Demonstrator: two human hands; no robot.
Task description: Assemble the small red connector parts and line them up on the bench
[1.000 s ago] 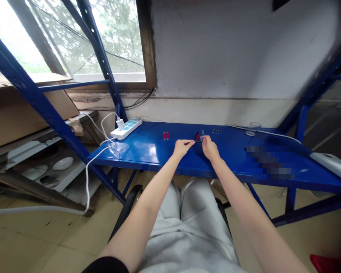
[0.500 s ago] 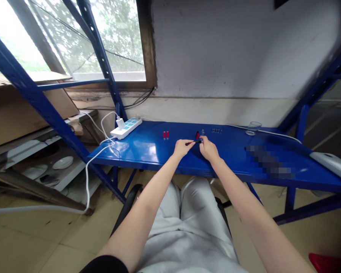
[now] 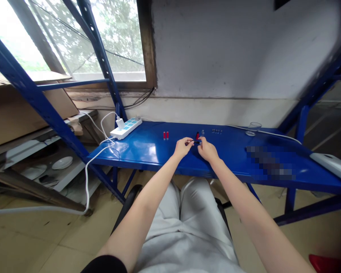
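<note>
A slim black stick-like piece (image 3: 196, 142) runs between my two hands above the blue table; its exact kind is too small to make out. My left hand (image 3: 183, 148) pinches its left end with fingers closed. At the other end, my right hand (image 3: 208, 150) is closed around the tip. Just beyond my fingers stand a small red-and-black piece (image 3: 197, 135) and a small clear piece (image 3: 202, 132). Two red tubes with pale lower ends (image 3: 166, 135) stand side by side to the left. Several tiny pale pieces (image 3: 217, 131) sit in rows to the right.
The blue metal table (image 3: 136, 151) stands against the wall. A white power strip (image 3: 125, 128) with a plug and cable is at its left end. A clear glass (image 3: 253, 129) stands at the back right, before a blurred-out dark object (image 3: 269, 162). Blue frame posts rise on both sides.
My right hand has shifted slightly left and down, and the fingers of my left hand have curled a little more around the black piece. The other things stay put.
</note>
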